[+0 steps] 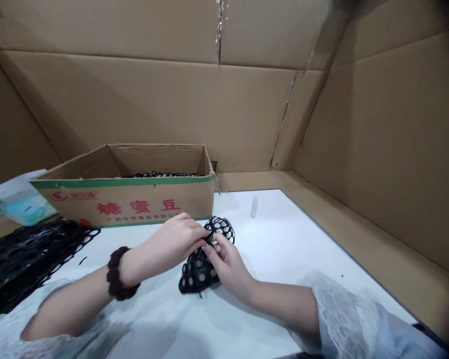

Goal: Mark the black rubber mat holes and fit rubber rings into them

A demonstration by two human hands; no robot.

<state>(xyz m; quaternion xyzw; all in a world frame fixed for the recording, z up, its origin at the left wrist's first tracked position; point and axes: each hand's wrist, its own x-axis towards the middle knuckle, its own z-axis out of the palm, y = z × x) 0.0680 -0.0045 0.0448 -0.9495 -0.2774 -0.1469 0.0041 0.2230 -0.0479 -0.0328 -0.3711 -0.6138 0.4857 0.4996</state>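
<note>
A white table (292, 249) stands before cardboard walls (153, 104), a box (134, 192) at its rear left. The left hand (177, 237) and right hand (232, 267) both pinch the mesh bundle (198, 274), near the box's right front corner.

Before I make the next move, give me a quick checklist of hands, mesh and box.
1. Left hand at the gathered mesh piece: ok, fingers pinching.
2. Right hand at the same piece: ok, thumb and finger pinching.
3. Knot or tie between the fingertips: cannot tell, hidden.
4. Cardboard box open on top: ok, black mesh visible inside.
5. Pale translucent piece clear of both hands: ok.
</note>
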